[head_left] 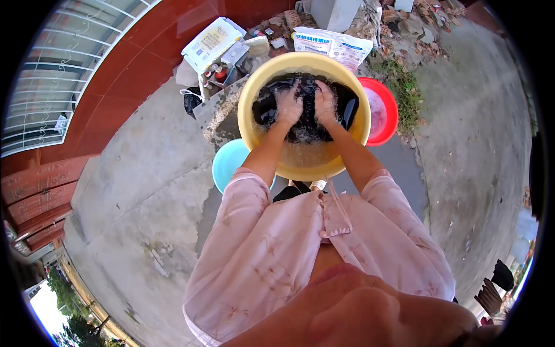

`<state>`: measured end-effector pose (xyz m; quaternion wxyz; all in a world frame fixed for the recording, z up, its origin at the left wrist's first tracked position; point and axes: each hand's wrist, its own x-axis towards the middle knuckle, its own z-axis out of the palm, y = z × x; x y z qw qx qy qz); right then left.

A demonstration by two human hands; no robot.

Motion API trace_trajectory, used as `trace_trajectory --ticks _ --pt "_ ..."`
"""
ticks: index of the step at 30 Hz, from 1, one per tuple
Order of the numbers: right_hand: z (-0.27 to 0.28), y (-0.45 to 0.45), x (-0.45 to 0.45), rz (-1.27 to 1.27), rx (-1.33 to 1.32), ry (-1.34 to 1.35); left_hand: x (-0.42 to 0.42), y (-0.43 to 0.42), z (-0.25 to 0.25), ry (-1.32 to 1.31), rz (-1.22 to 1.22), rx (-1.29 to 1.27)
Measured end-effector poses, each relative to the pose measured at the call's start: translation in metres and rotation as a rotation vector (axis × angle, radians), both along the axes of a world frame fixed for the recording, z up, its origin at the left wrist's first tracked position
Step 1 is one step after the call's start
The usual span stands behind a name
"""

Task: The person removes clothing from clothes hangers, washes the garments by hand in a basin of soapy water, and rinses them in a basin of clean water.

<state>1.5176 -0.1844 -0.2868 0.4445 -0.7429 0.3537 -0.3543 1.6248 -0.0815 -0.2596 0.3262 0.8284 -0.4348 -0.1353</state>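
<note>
A large yellow basin [247,110] holds water and dark cloth [307,118]. My left hand [289,105] is in the basin on the left side of the cloth, its fingers partly spread and pointing up and inward. On the right side, my right hand [325,103] touches the same cloth, fingers apart and angled toward the left hand. Both hands look wet and rest on the cloth without gripping it. Some foam floats near the cloth's lower edge.
A red basin [394,110] with foamy water stands right of the yellow one. A light blue basin [222,168] is at its lower left. Behind are a white printed bag [335,46], a white box [213,45], a black bag [191,102] and brick rubble [407,29].
</note>
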Motion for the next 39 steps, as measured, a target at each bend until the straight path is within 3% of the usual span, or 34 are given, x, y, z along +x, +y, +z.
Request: trace_trajectory --ticks 1,2,4,5,6,8,9,12,14,15,18,21,22,23,24,26,27,28,29,30,34,37,38,39 --pt "0.018 -0.006 -0.008 -0.026 0.234 -0.019 0.008 0.001 -0.010 0.011 0.021 -0.114" --pt "0.036 -0.012 -0.015 -0.080 0.477 -0.052 0.002 0.009 0.065 0.854 0.185 -0.034" --pt "0.071 -0.019 -0.025 -0.319 0.879 -0.213 0.027 0.018 0.051 0.346 0.102 -0.231" --pt "0.068 -0.031 -0.038 -0.178 1.052 -0.469 0.035 0.025 0.059 0.282 0.092 -0.270" --pt "0.125 -0.015 -0.045 -0.338 1.022 -0.268 0.041 0.034 0.070 0.217 0.084 -0.306" --pt "0.136 -0.023 -0.064 -0.146 1.118 -0.499 0.049 0.051 0.099 -0.038 0.158 -0.205" --pt "0.149 -0.024 -0.072 -0.147 1.115 -0.505 0.047 0.063 0.133 -0.059 0.187 -0.094" --pt "0.196 -0.035 -0.088 -0.008 0.998 -0.550 0.050 0.080 0.191 0.198 0.219 -0.390" --pt "0.264 -0.019 -0.092 -0.050 0.867 -0.550 0.058 0.079 0.217 0.868 0.285 -0.659" --pt "0.289 -0.018 -0.094 0.002 0.809 -0.565 0.047 0.087 0.260 1.013 0.229 -0.646" --pt "0.339 -0.042 -0.093 0.147 0.525 -0.633 0.055 0.093 0.328 0.927 0.094 -0.812" --pt "0.444 -0.002 -0.102 0.431 0.477 -0.725 0.040 0.108 0.406 0.876 -0.117 -0.979" --pt "0.463 -0.002 -0.109 0.516 0.410 -0.725 0.055 0.118 0.420 0.843 -0.063 -0.881" --pt "0.480 0.000 -0.114 0.540 0.352 -0.758 0.038 0.117 0.443 0.743 0.017 -1.052" --pt "0.491 0.001 -0.120 0.562 0.294 -0.789 0.047 0.133 0.452 0.568 -0.092 -0.917" --pt "0.478 -0.022 -0.122 0.624 0.268 -0.845 0.026 0.146 0.468 0.490 -0.252 -0.866" --pt "0.450 -0.055 -0.117 0.533 0.379 -0.970 0.046 0.144 0.451 0.327 -0.182 -0.757" --pt "0.447 -0.031 -0.121 0.421 0.269 -0.831 0.066 0.143 0.426 0.165 -0.112 -0.646" --pt "0.444 -0.007 -0.125 0.310 0.168 -0.684 0.056 0.137 0.408 0.204 -0.026 -0.570" --pt "0.418 -0.016 -0.128 0.379 0.321 -0.604 0.052 0.138 0.393 0.204 -0.018 -0.381" --pt "0.280 -0.036 -0.112 0.112 0.709 -0.386 0.065 0.113 0.281 0.336 0.126 -0.280" --pt "0.199 -0.020 -0.087 -0.111 0.777 -0.329 0.053 0.087 0.192 0.005 0.183 -0.313" --pt "0.155 -0.026 -0.081 -0.151 0.623 -0.151 0.054 0.076 0.150 0.067 0.169 -0.154" --pt "0.136 -0.016 -0.072 -0.191 0.395 0.035 0.036 0.069 0.125 -0.065 0.188 -0.063"
